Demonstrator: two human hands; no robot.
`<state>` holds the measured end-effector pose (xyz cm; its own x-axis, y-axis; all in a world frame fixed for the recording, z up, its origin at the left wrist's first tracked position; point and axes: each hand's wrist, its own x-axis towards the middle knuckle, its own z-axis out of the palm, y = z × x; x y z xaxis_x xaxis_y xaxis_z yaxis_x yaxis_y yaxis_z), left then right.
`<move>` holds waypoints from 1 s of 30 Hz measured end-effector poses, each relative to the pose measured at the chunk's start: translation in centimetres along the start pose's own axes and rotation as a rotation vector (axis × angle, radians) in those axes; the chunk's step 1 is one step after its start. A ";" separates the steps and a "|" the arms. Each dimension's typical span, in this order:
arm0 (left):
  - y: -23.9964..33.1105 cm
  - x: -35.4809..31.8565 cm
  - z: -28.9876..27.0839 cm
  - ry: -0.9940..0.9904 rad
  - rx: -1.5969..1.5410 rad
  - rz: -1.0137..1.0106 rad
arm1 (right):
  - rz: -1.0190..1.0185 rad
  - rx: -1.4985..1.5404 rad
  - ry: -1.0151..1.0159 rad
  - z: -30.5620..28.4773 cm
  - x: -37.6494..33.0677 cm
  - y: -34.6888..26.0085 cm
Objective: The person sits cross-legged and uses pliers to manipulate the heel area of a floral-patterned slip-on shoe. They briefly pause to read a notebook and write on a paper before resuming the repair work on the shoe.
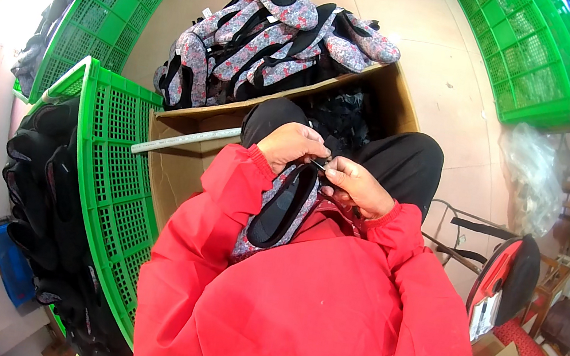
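A floral slipper-like shoe (283, 210) with a black lining lies against my lap, its opening facing up. Above its far end my left hand (292, 147) is closed in a pinch. My right hand (360, 185) is closed beside the same end, thumb on top and fingers curled under. Between the two sets of fingertips shows a thin dark piece (318, 165), too small to name. Red sleeves cover both of my forearms.
Beyond my knees, floral shoes (261, 42) are heaped behind an open cardboard box (403, 100) with black material inside. A pale ruler-like strip (184, 141) crosses its left side. Green crates (113, 167) with dark shoes stand left; another green crate (524, 59) is far right.
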<state>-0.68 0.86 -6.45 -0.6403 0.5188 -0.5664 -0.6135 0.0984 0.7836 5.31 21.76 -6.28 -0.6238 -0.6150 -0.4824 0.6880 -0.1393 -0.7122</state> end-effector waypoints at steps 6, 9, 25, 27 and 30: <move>-0.3 0.2 -0.3 -0.018 -0.004 -0.010 | -0.003 -0.011 -0.011 0.2 0.0 0.0; -0.4 0.3 -0.2 -0.031 -0.005 -0.009 | -0.008 -0.027 0.004 0.3 -0.1 -0.1; -0.4 0.4 -0.1 -0.019 -0.006 -0.017 | -0.107 -0.056 0.070 0.5 0.1 1.0; -0.5 0.5 -0.1 -0.017 -0.011 -0.024 | -0.104 -0.072 0.062 0.2 0.2 0.9; -0.6 0.4 0.5 0.063 -0.015 0.001 | -0.087 -0.087 0.080 0.2 0.1 0.8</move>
<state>-0.32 1.40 -7.05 -0.6684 0.4644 -0.5810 -0.6194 0.0850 0.7805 5.83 21.44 -6.84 -0.7094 -0.5394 -0.4537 0.5978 -0.1195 -0.7927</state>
